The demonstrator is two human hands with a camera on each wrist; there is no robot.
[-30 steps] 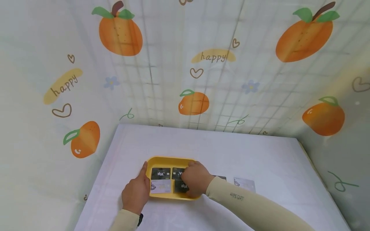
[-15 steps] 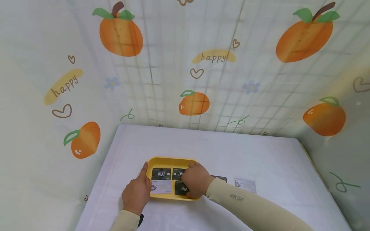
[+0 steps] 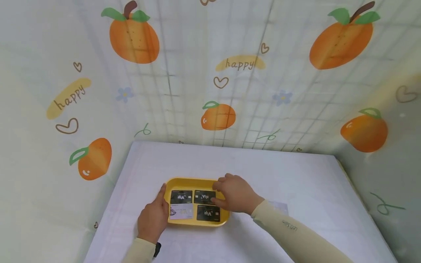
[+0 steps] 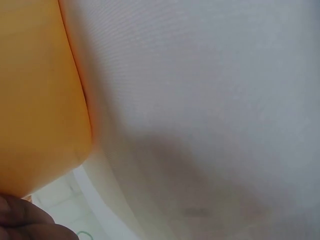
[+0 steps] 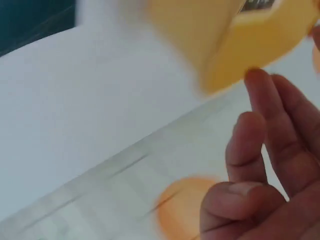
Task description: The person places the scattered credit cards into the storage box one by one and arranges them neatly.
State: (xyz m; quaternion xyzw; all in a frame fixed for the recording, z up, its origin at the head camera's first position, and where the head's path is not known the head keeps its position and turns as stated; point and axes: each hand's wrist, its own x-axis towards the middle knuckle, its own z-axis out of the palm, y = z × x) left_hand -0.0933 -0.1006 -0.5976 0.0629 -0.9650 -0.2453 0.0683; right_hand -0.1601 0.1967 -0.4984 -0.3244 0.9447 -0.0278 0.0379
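Observation:
In the head view a yellow tray (image 3: 197,223) holds a black VIP card (image 3: 181,197) at its back left, with a pale card (image 3: 181,211) in front of it. On the tray's right side a second black VIP card (image 3: 202,197) lies behind a third one (image 3: 208,213). My left hand (image 3: 152,221) rests against the tray's left side, its index finger straight along the wall. Over the tray's right end hovers my right hand (image 3: 238,193), thumb and fingers spread with nothing between them. Its thumb overlaps the back right card.
Another pale card (image 3: 279,207) lies on the white tabletop (image 3: 283,175) to the right, partly covered by my right forearm. A curtain (image 3: 184,120) with orange prints rises behind the table's back edge.
My right hand has lifted off the right-hand cards and drawn to the right, its fingers spreading. The front right card shows fully now. The dark card right of the tray is now hidden.

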